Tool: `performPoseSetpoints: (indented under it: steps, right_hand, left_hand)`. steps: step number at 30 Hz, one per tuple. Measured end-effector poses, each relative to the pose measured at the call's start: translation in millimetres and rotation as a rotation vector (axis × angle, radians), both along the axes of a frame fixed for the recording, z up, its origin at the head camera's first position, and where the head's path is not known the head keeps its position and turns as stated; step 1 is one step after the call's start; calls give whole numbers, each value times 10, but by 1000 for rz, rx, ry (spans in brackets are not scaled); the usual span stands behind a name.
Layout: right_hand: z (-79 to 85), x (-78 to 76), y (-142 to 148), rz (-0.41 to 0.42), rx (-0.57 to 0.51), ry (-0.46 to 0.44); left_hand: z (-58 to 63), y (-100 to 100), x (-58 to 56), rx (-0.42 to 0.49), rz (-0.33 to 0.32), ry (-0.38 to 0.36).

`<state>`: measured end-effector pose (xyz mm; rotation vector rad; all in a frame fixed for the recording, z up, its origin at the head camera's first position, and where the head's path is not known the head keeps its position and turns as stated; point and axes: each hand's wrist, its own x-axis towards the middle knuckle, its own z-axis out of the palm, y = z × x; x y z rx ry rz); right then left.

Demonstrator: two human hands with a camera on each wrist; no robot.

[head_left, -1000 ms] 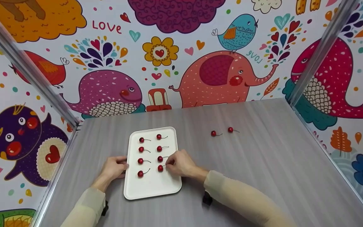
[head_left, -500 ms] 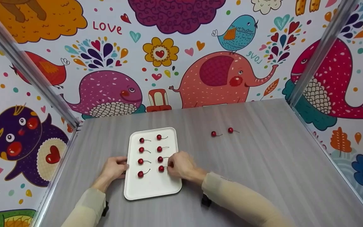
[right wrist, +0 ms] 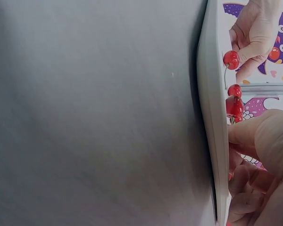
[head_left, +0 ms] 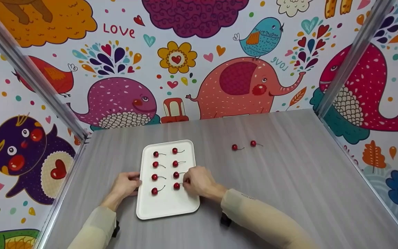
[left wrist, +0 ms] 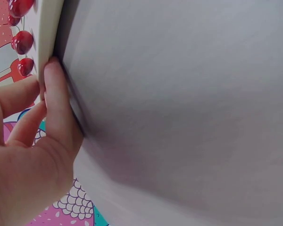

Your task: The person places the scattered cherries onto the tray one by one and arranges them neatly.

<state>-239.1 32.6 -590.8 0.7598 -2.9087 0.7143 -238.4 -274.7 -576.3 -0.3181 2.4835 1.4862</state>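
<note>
Several red cherries with thin stems lie in two columns on a white tray [head_left: 168, 205]. My left hand [head_left: 124, 185] holds the tray's left edge; in the left wrist view, its thumb and fingers meet at the rim. Over the tray's right edge, my right hand [head_left: 200, 181] pinches the stem of the lowest cherry [head_left: 176, 186] in the right column. Fingers cover the end of that stem. Seen from the right wrist, the right hand [right wrist: 262, 165] has its fingers curled low over the tray, and the pinch itself is hidden there.
Two more cherries, one nearer [head_left: 234, 147] and one farther right [head_left: 253, 143], lie on the grey wood-grain table [head_left: 282, 166] beyond the right hand. Metal posts [head_left: 352, 58] and patterned wall panels [head_left: 181, 27] stand around the table.
The lowest right cherry has shifted slightly right and toward the near side with my right hand. My left hand stays at the tray edge.
</note>
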Motion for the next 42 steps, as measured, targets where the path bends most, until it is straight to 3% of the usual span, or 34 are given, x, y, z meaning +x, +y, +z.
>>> performPoseSetpoints:
  steps: [7, 20, 27, 36, 42]
  right_hand:
    - [51, -3, 50, -15, -57, -43]
    - [107, -50, 393, -31, -173, 11]
    - [131, -98, 669, -45, -216, 54]
    - [152, -135, 1108, -94, -214, -2]
    - [172, -151, 1425, -125, -225, 14]
  left_hand:
    - [-8, -6, 0, 9, 3, -3]
    - [-21, -6, -4, 34, 0, 6]
    - [-8, 0, -1, 9, 0, 6]
    - [-9, -15, -5, -9, -1, 16]
    - [-10, -12, -12, -10, 3, 9]
